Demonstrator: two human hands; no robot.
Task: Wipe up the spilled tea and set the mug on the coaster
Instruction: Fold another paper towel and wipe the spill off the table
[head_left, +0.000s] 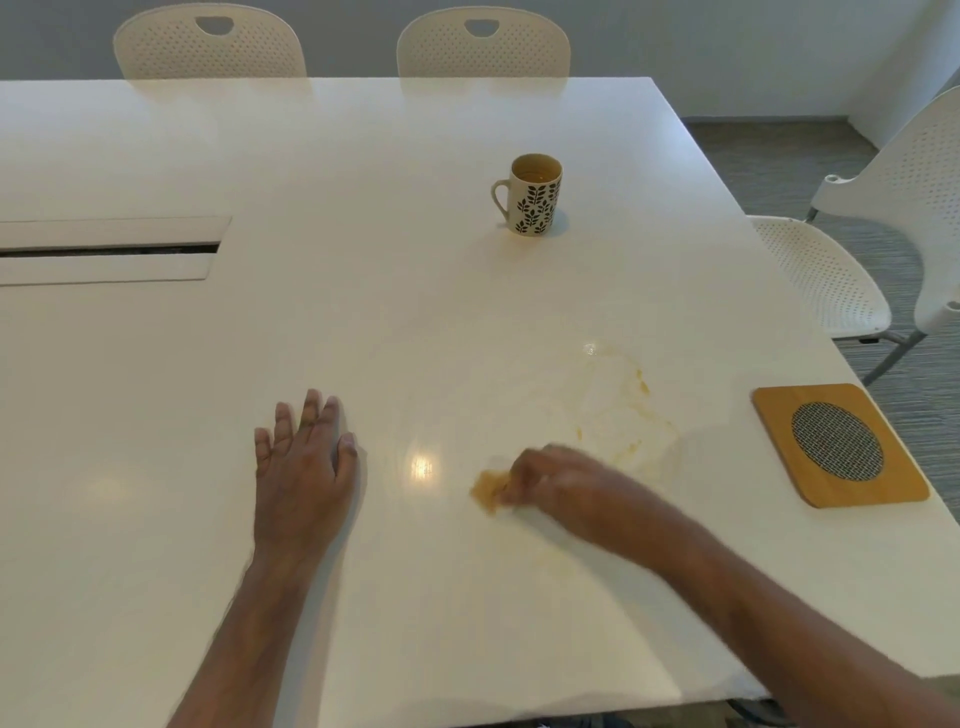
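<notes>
The big white table fills the view, glossy, with a long slotted cable hatch set into it at the left. Three white perforated chairs stand around it: two at the far edge and one off the right side. On the table's right edge lies the wooden coaster, square with rounded corners and a round mesh centre, bare on top. Between coaster and right hand sits the tea spill, a thin smeared film with amber streaks and droplets at its rim. The left hand lies flat on the tabletop, fingers straight and spread, holding nothing. The right hand is blurred, fingers curled around a tea-stained wad of tissue pressed to the table at the near-left edge of the spill. The mug stands upright far back, well apart from spill and coaster, cream with black leaf print, handle to the left, amber liquid inside.
</notes>
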